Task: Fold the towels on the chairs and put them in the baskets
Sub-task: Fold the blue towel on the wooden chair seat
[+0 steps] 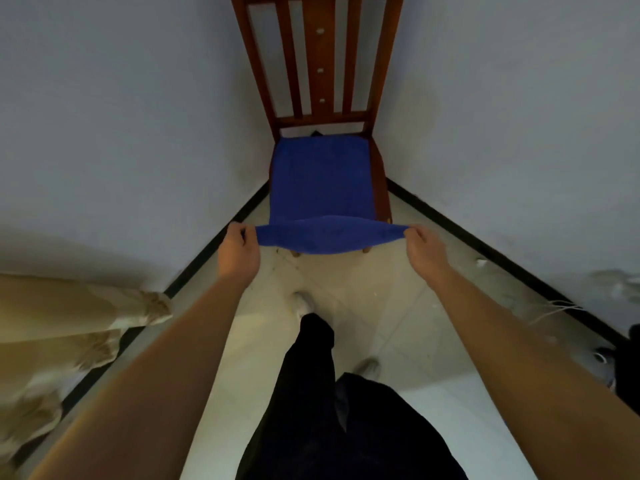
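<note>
Single view, from the camera I wear on my head, pitched steeply forward and down. It faces a room corner where two pale walls meet; a wooden chair stands at top centre, its back rising to the upper edge. Both forearms enter from the lower corners and reach the chair seat's front edge, which lies near. My legs and the tiled floor fill the bottom centre. Wide-angle bending shows at the margins.
</note>
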`<act>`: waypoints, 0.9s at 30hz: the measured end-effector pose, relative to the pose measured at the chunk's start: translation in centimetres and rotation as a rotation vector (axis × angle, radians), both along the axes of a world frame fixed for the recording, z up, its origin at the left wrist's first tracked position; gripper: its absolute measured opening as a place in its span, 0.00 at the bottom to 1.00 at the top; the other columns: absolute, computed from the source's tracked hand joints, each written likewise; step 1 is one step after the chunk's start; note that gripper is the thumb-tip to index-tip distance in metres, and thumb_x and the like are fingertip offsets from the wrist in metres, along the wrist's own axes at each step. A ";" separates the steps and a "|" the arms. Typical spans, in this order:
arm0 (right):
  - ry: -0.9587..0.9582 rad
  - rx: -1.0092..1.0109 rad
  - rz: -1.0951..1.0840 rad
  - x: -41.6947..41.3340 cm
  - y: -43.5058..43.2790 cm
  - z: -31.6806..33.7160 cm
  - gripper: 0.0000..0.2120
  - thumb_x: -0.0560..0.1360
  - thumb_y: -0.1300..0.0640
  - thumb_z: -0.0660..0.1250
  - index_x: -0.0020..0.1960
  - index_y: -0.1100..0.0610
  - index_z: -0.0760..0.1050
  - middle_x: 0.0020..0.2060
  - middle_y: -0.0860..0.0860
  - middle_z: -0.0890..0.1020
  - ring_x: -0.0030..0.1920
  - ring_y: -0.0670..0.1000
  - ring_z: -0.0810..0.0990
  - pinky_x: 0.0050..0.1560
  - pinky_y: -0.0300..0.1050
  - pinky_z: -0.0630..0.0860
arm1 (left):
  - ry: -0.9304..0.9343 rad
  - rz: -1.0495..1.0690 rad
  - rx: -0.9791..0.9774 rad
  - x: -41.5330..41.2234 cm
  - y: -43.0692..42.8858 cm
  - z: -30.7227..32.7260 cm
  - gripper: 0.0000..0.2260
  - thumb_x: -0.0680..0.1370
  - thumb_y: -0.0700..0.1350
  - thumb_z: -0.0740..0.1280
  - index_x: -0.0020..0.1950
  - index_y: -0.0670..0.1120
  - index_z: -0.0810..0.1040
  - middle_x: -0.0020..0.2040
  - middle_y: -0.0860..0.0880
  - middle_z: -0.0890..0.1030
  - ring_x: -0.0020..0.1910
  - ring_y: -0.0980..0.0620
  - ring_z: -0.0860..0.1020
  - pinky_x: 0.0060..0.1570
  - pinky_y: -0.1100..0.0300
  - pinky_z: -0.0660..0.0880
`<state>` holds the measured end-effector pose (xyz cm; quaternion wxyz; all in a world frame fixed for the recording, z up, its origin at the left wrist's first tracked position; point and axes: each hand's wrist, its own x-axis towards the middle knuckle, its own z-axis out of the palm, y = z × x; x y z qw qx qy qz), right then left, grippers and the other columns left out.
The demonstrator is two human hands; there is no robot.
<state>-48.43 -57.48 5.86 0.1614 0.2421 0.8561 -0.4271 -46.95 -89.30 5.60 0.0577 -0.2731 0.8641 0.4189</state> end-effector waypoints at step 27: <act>-0.103 0.062 0.012 -32.1 -2.6 -17.5 0.16 0.82 0.55 0.59 0.66 0.55 0.78 0.60 0.55 0.82 0.58 0.55 0.80 0.64 0.50 0.76 | -0.168 0.081 0.131 -31.8 -5.2 -19.0 0.11 0.81 0.52 0.65 0.49 0.44 0.77 0.38 0.49 0.80 0.39 0.49 0.81 0.46 0.49 0.82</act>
